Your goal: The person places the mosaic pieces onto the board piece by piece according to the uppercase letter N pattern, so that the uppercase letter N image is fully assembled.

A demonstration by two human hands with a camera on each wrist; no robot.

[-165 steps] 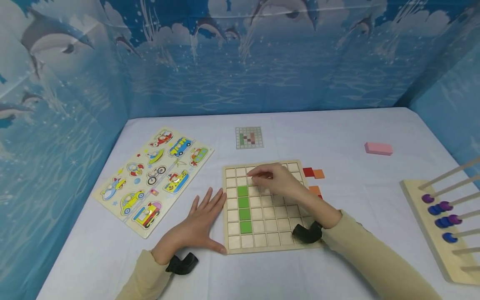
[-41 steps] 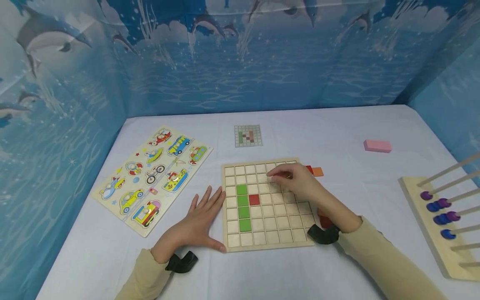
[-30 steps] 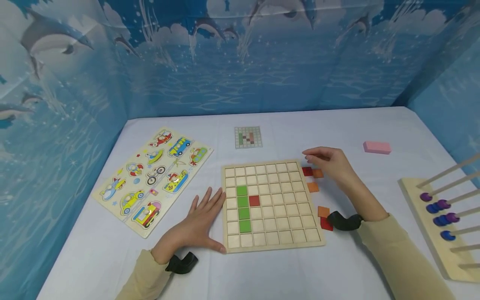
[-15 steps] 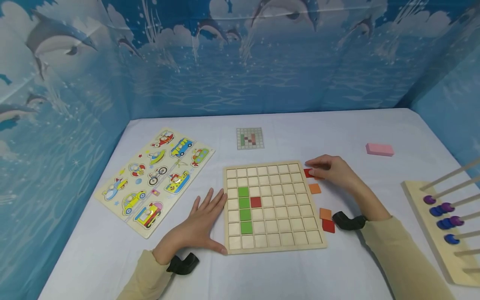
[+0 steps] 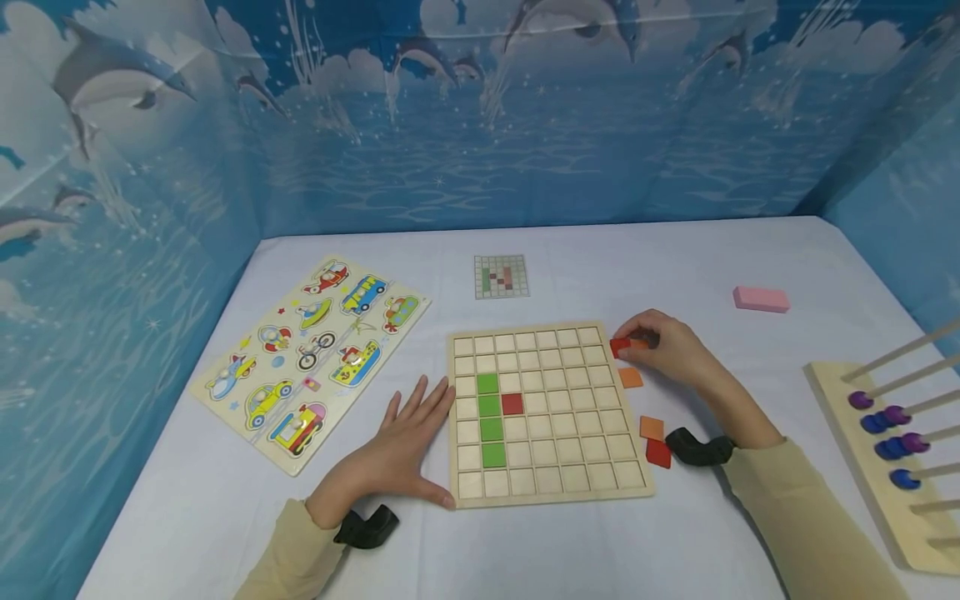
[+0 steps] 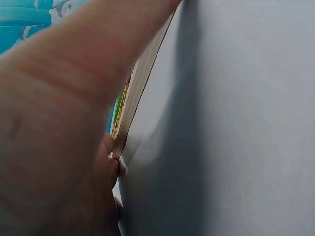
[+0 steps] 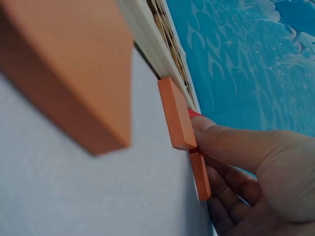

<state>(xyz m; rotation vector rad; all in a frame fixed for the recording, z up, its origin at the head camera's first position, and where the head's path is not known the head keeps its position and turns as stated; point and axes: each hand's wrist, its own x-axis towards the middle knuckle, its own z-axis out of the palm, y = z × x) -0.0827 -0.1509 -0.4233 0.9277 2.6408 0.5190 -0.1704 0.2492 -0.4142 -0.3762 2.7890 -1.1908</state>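
Note:
My left hand (image 5: 401, 450) rests on the table with fingers spread, thumb and fingertips touching the left edge of the wooden grid board (image 5: 551, 492). Several green square tiles (image 5: 491, 429) stand in one column of the board, and a red tile (image 5: 512, 404) lies in the column to their right. Beyond the board's upper right corner, my right hand (image 5: 667, 346) pinches another red square tile (image 5: 618, 347) between thumb and fingers. The right wrist view shows the thumb on that red tile (image 7: 195, 113), mostly hidden behind an orange tile (image 7: 177, 115).
Orange tiles (image 5: 631, 377) and a red tile (image 5: 658, 453) lie along the board's right side. A small pattern card (image 5: 501, 277) lies behind the board. A vehicle puzzle (image 5: 300, 383) is at left; a pink block (image 5: 761, 298) and a bead rack (image 5: 855, 433) are at right.
A red tile has appeared on the board beside the green column. My right hand has moved from over the board to its right side and taken hold of another red tile. The left hand stays put.

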